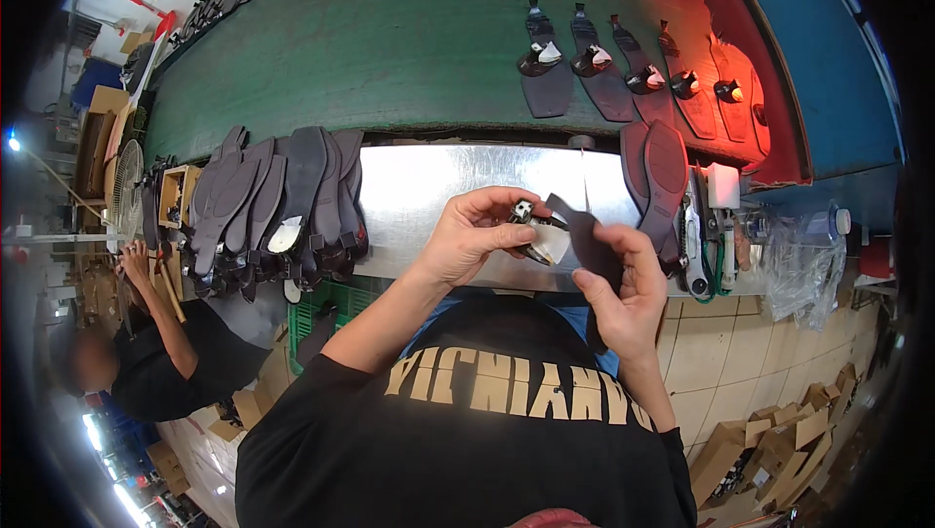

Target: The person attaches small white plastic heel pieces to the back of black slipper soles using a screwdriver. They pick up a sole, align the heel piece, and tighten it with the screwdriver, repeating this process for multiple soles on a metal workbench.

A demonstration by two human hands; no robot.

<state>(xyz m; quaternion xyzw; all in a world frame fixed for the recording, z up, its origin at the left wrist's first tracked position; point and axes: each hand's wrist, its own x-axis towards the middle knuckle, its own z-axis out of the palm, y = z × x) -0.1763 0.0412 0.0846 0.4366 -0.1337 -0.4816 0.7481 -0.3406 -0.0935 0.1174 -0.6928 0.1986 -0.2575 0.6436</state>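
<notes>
The pale-lined strap piece (pixel 549 243) is held up over the person's lap edge, just beside a dark flat sole-like piece (pixel 592 247); the left hand (pixel 477 239) pinches the strap piece between thumb and fingers, and the right hand (pixel 625 289) grips the dark piece, thumb on the near side; whether the two pieces are joined cannot be told, as fingers hide the meeting place; for good handling, the left pinch would best stay firm but low on the strap, leaving the pale lining uncreased, while the right grip bends the flexible-looking piece gently and avoids twisting it; working above the bare metal surface (pixel 419 202) would seem safer, should a part slip; stacked dark soles (pixel 258 197) lie to the left and paired soles (pixel 666 172) to the right, so elbows should move carefully; beyond, strapped sandals (pixel 547 90) stand in a row on the green surface (pixel 390 51).
</notes>
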